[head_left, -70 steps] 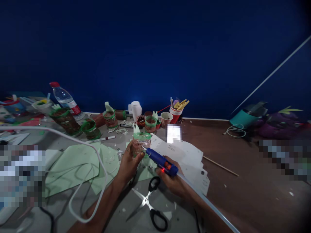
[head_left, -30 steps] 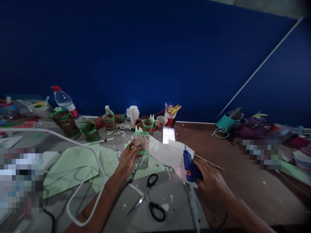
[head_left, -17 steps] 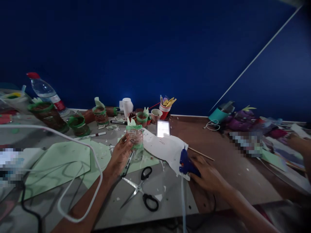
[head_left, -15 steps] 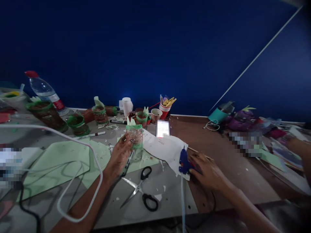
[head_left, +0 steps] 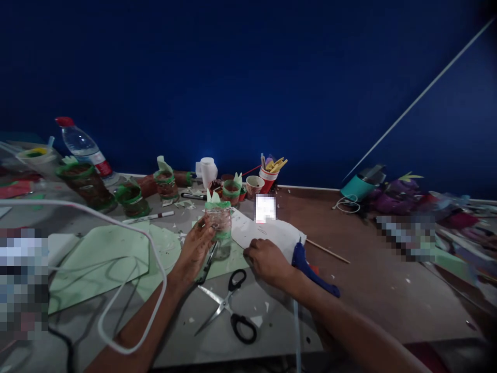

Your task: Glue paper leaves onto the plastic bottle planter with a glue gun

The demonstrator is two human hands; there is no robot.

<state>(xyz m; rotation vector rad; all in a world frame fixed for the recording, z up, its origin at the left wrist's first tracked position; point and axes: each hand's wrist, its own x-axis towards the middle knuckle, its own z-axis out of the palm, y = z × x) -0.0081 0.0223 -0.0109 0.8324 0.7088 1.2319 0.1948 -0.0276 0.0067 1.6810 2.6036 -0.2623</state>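
Observation:
In the head view my left hand [head_left: 196,243] is wrapped around a clear plastic jar [head_left: 218,223] with green bands and pointed green paper pieces at its rim. The jar is upright. To its right, my right hand [head_left: 267,261] rests over a white paper sheet [head_left: 285,233] with its fingers curled down; whether anything is in them is hidden. A blue glue gun [head_left: 310,269] lies just beyond my right wrist, a pale glue stick [head_left: 297,331] running from it toward the front edge. Open scissors [head_left: 224,304] with black handles lie between my forearms.
Several similar green-banded jars [head_left: 166,185] stand along the back. A water bottle [head_left: 87,147], a red cup [head_left: 269,180] of tools and a wooden stick [head_left: 328,250] are on the table. A white cable [head_left: 161,264] loops across the left, over green paper [head_left: 101,259].
My right hand has left the glue gun and moved left to the white paper near the jar. The glue gun now lies on its side. My left hand still holds the jar.

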